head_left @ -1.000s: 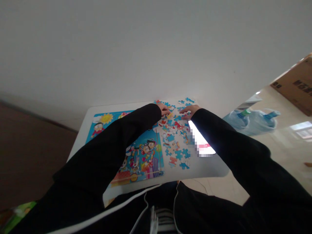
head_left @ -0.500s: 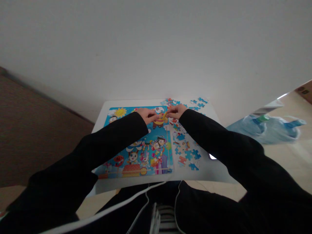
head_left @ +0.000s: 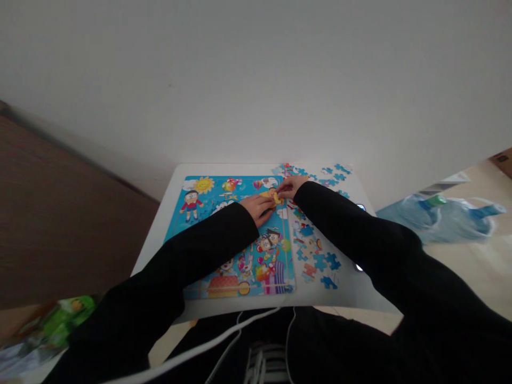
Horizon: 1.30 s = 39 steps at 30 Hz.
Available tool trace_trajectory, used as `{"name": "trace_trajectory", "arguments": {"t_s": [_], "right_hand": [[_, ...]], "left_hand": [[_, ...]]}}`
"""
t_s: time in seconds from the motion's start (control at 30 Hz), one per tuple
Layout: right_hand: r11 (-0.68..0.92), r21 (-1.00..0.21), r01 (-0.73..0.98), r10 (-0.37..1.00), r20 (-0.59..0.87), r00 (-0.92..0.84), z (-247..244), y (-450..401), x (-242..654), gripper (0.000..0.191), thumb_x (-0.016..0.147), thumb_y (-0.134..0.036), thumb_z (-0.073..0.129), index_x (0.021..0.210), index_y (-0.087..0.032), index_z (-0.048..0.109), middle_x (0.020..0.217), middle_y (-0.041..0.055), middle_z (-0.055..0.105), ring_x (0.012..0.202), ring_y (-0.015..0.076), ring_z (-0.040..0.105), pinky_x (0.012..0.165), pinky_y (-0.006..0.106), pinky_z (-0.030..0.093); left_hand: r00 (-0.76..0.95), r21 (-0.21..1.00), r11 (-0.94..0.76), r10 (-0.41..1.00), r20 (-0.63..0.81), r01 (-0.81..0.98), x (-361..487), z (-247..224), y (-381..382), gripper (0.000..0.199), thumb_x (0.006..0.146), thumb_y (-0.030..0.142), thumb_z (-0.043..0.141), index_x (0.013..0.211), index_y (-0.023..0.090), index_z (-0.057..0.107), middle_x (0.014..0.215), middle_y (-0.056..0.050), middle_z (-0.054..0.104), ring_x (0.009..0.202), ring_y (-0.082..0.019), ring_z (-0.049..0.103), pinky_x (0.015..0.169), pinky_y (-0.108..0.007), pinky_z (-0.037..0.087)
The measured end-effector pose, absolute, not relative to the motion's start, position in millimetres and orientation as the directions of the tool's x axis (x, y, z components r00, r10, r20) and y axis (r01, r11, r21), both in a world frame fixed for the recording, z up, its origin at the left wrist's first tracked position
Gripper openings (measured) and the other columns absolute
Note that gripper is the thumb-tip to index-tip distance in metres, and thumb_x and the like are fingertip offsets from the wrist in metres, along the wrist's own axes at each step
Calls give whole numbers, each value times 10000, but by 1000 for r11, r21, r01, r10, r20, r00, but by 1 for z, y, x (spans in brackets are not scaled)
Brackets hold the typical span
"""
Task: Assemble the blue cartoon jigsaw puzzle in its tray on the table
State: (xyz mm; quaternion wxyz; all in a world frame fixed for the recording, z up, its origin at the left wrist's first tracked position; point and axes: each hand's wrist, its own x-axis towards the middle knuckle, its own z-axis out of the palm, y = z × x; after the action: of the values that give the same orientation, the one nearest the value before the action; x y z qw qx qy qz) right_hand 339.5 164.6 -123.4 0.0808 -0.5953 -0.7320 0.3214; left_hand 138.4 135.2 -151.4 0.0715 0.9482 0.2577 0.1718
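A colourful cartoon jigsaw puzzle board lies on the white table. My left hand rests on its upper right part, fingers stretched out flat, the tips close to a yellow puzzle piece. Finger and thumb of my right hand pinch that piece at the right edge of the board. A cartoon figure in a red top shows at the board's upper left, near a yellow sun. My left sleeve covers part of the board's lower left.
Loose jigsaw pieces lie scattered on the table right of the board. A phone is partly under my right sleeve. The wall stands behind the table, large water bottles on the floor at right, a green bag at lower left.
My left hand has moved right and down and now lies flatter on the board. My right hand still pinches the yellow piece, now lower against the board. The view has shifted slightly.
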Motion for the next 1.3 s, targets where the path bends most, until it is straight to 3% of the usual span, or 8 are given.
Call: {"name": "trace_trajectory", "arguments": {"t_s": [0.27, 0.5, 0.67, 0.8, 0.93, 1.07, 1.3], "right_hand": [[162, -534, 830, 914, -235, -330, -123, 163, 346, 275, 775, -167, 587, 1039, -176, 667, 901, 35, 702, 813, 124, 631, 750, 211, 482], [29, -627, 779, 889, -339, -307, -118, 148, 344, 247, 666, -170, 673, 912, -149, 683, 732, 9, 686, 617, 87, 606, 606, 184, 485], [267, -437, 859, 915, -164, -368, -116, 139, 340, 289, 633, -252, 699, 912, -175, 687, 890, 45, 677, 713, 124, 611, 697, 239, 467], [369, -392, 843, 884, -130, -448, -115, 141, 342, 269, 690, -266, 650, 939, -173, 688, 971, 65, 664, 795, 139, 601, 728, 242, 450], [316, -327, 891, 911, -156, -381, -114, 137, 341, 269, 715, -306, 635, 963, -210, 677, 897, 27, 683, 743, 136, 604, 699, 252, 448], [219, -331, 918, 943, -171, -286, -113, 131, 337, 284, 726, -329, 636, 974, -193, 671, 881, 29, 693, 748, 137, 614, 710, 247, 456], [153, -362, 919, 963, -156, -222, -115, 130, 332, 309, 747, -367, 630, 993, -185, 671, 930, 40, 693, 777, 142, 625, 728, 243, 467]], "left_hand": [[786, 179, -863, 505, 357, 473, 136, -165, 138, 319, 880, 310, 407, 1092, 177, 605, 1076, -97, 635, 971, -212, 596, 811, -350, 508], [775, 153, -855, 515, 365, 496, 137, -170, 137, 360, 884, 313, 382, 1109, 128, 592, 1060, -149, 605, 975, -248, 583, 809, -393, 511], [769, 181, -849, 527, 362, 496, 137, -172, 137, 359, 875, 295, 378, 1127, 133, 576, 1071, -140, 591, 976, -225, 577, 833, -373, 508], [734, 207, -821, 569, 372, 531, 137, -168, 132, 349, 872, 277, 387, 1119, 115, 573, 1093, -144, 584, 980, -232, 572, 847, -374, 501], [692, 260, -819, 572, 441, 511, 138, -162, 129, 304, 865, 223, 398, 1050, 76, 590, 1049, -149, 603, 959, -209, 584, 852, -324, 488], [672, 316, -801, 599, 435, 509, 139, -160, 129, 252, 855, 199, 408, 1019, 109, 577, 1000, -115, 626, 953, -179, 593, 856, -301, 483], [674, 298, -803, 595, 437, 516, 138, -168, 131, 281, 852, 222, 411, 1061, 123, 571, 1045, -106, 628, 974, -182, 593, 874, -311, 483]]}}
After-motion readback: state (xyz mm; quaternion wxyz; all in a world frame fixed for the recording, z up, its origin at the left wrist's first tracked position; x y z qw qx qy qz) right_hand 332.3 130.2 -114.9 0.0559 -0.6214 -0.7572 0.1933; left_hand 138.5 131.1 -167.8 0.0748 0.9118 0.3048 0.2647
